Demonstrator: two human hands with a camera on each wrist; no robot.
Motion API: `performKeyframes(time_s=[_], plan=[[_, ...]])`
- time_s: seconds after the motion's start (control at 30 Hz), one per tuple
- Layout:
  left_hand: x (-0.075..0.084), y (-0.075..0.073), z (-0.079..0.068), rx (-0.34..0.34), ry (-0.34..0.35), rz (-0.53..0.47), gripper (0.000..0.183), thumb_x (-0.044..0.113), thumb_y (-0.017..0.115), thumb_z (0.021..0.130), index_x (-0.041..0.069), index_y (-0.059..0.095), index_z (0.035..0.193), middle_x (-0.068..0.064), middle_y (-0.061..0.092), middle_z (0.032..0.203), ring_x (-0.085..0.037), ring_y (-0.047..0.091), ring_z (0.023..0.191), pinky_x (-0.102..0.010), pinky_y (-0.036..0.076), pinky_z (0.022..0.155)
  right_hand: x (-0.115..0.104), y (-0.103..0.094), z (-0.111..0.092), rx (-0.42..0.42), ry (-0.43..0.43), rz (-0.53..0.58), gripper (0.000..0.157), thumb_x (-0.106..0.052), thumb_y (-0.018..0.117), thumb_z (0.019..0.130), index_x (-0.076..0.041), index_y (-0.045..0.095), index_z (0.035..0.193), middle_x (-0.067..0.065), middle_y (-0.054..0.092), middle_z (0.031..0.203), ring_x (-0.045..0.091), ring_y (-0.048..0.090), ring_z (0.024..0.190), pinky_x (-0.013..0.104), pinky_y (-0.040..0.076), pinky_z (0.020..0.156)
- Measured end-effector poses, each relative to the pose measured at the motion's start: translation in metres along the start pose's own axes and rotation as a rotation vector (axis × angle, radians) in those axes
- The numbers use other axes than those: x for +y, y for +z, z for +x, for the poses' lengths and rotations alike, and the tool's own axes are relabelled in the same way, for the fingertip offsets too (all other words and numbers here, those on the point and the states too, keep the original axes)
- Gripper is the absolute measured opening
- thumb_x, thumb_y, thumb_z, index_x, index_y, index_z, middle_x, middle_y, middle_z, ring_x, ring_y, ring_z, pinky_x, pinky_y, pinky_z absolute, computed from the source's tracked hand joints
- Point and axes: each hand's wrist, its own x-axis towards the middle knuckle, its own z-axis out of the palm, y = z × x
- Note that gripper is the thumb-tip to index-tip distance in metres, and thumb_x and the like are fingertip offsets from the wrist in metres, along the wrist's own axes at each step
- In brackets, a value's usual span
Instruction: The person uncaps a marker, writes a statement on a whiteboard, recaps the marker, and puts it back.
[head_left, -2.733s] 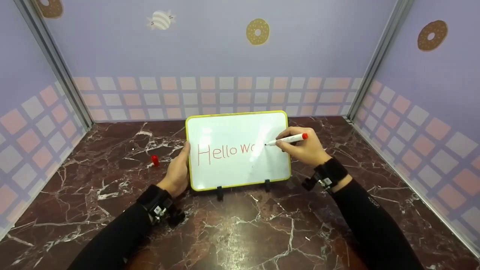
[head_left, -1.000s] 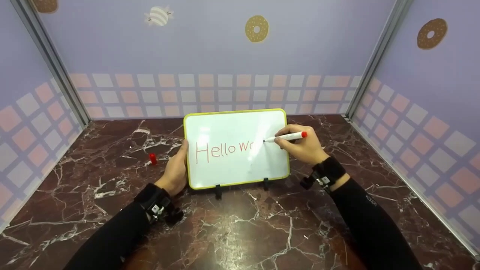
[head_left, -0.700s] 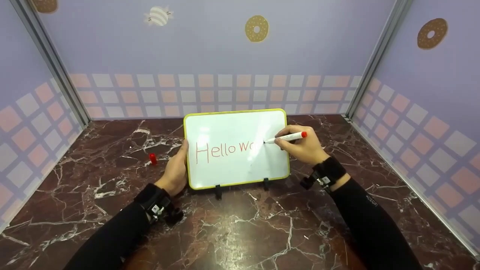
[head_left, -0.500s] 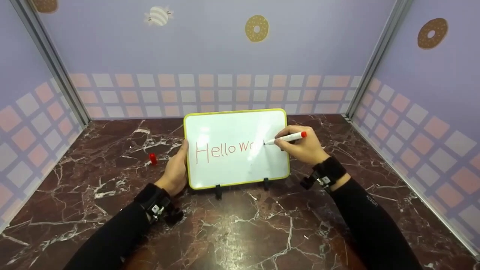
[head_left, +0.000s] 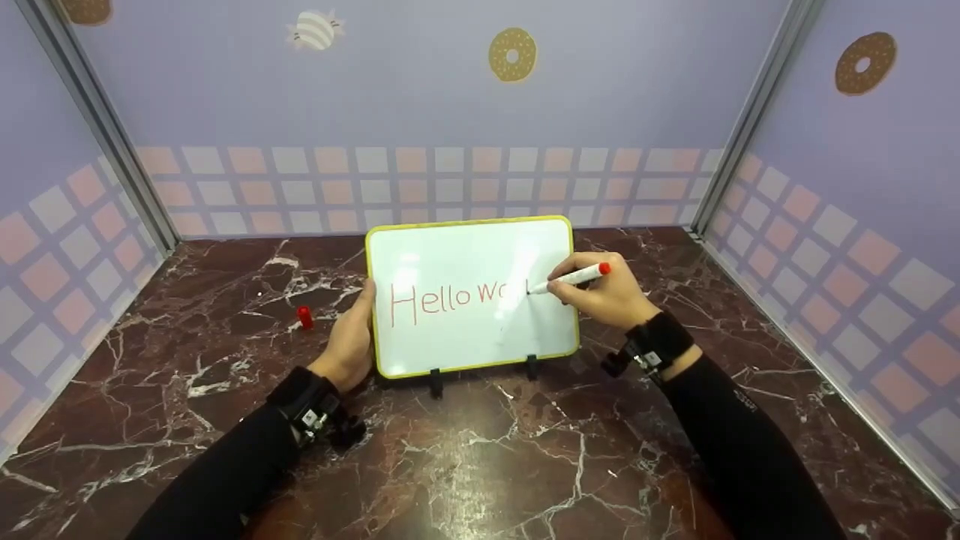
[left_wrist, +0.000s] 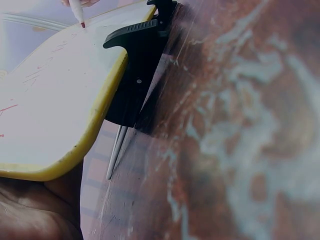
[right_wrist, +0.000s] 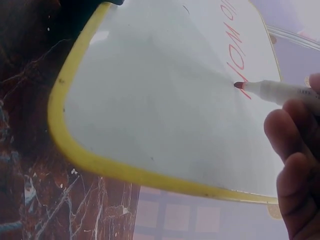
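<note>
A whiteboard with a yellow frame leans upright on black stand feet. Red handwriting across it reads "Hello Wo", followed by further strokes partly hidden in the head view. My left hand grips the board's left edge, thumb along the side, the other fingers hidden behind. At the right, my right hand pinches a white marker with a red end. In the right wrist view, the marker's red tip is at the board's surface, at the end of a red stroke.
A red marker cap stands on the dark marbled tabletop, left of the board. Patterned walls enclose the back and both sides. In the left wrist view, a black stand clip holds the board's lower edge.
The marker tip has moved slightly down the board, and a short red vertical stroke now shows above it. The left hand keeps its hold on the board's edge.
</note>
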Motion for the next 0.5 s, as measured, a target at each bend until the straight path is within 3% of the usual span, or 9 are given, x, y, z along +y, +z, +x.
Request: performKeyframes(time_s=[0.23,0.5], plan=[[0.000,0.001,0.001,0.020,-0.006,-0.016,0.073,0.066,0.031,0.118,0.017,0.047,0.169,-0.019,0.068,0.146,-0.034,0.072,0.123,-0.050,0.060,0.102,-0.029,-0.002,0.001,-0.015,0.003,0.012,0.003,0.009,0.078,0.091,0.011,0.078,0.093,0.015,0.073,0.073,0.002,0.062,0.061,0.014,0.046,0.052],[0.000,0.001,0.000,0.027,-0.011,-0.016,0.073,0.067,0.031,0.117,0.017,0.047,0.168,-0.019,0.068,0.146,-0.034,0.072,0.122,-0.050,0.061,0.101,-0.003,-0.003,-0.001,-0.029,0.038,0.007,0.004,0.006,0.081,0.092,0.007,0.081,0.096,0.011,0.074,0.073,0.005,0.060,0.054,0.017,0.047,0.048]])
